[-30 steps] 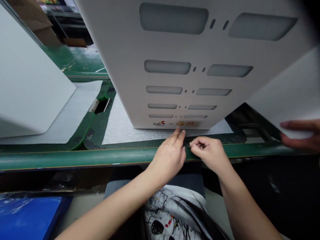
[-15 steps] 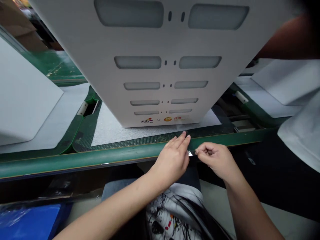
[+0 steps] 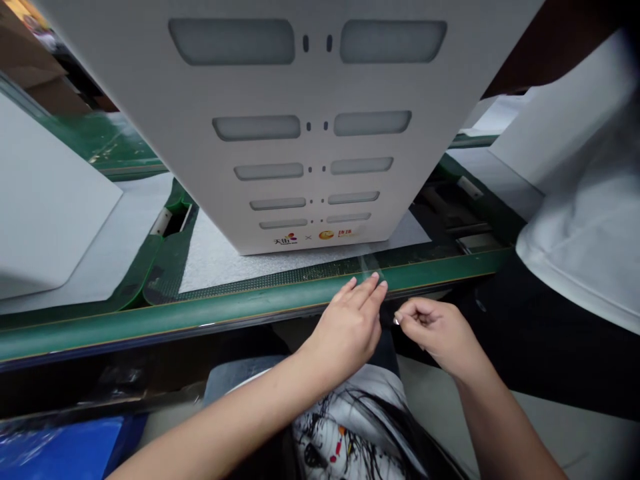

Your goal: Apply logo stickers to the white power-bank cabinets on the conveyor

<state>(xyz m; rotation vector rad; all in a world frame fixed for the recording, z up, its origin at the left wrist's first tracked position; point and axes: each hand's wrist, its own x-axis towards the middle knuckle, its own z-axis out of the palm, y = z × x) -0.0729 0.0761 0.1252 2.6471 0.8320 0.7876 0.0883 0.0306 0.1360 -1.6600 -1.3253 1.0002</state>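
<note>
A tall white cabinet (image 3: 270, 153) with rows of grey window slots and a printed logo along its base stands before me. From its lower right edge a clear strip (image 3: 370, 261), possibly film or tape, runs down to the green edge. My left hand (image 3: 353, 320) lies on that rounded edge, fingers extended, fingertips at the strip's lower end. Just right of it, off the edge, my right hand (image 3: 435, 333) is closed in a pinch. A tiny shiny bit shows at its fingertips; what it is I cannot make out.
White foam sheet (image 3: 210, 263) lies under the cabinet on the green conveyor plate. Another white panel (image 3: 50, 207) stands left. A person in a white shirt (image 3: 585, 233) is close on the right, an arm behind the cabinet. A blue box (image 3: 60, 443) sits low left.
My right hand has drawn slightly down and away from the left hand. The clear strip shows more plainly above my left fingers. The person at right has come further into view.
</note>
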